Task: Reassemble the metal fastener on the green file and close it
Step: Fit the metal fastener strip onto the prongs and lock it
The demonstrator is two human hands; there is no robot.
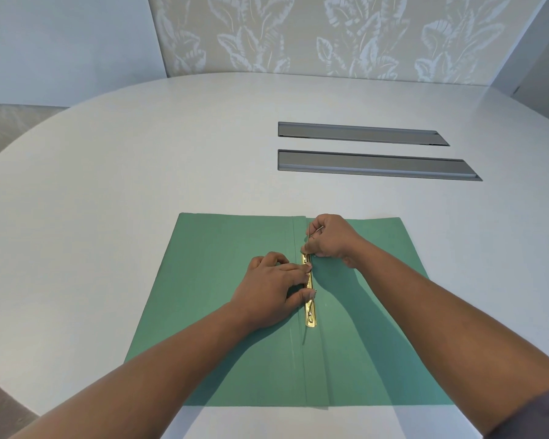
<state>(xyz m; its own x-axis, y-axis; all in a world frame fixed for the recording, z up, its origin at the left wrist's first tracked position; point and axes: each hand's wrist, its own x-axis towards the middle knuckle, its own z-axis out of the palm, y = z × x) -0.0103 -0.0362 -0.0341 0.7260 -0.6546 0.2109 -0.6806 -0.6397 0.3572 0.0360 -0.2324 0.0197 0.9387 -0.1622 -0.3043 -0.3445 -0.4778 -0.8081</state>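
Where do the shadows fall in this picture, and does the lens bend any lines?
Head view: the arms cast dark shadows on the green file, to the right of and below the hands; light seems to come from the upper left. The brass bar shows small glints. The wide lens curves the table edge. Focus looks sharp throughout.

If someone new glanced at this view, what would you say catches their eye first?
Probably the open green file lying flat on the white table, with a gold metal fastener bar along its spine. Both hands work there: the left hand presses the bar, and the right hand pinches a thin prong at its far end.
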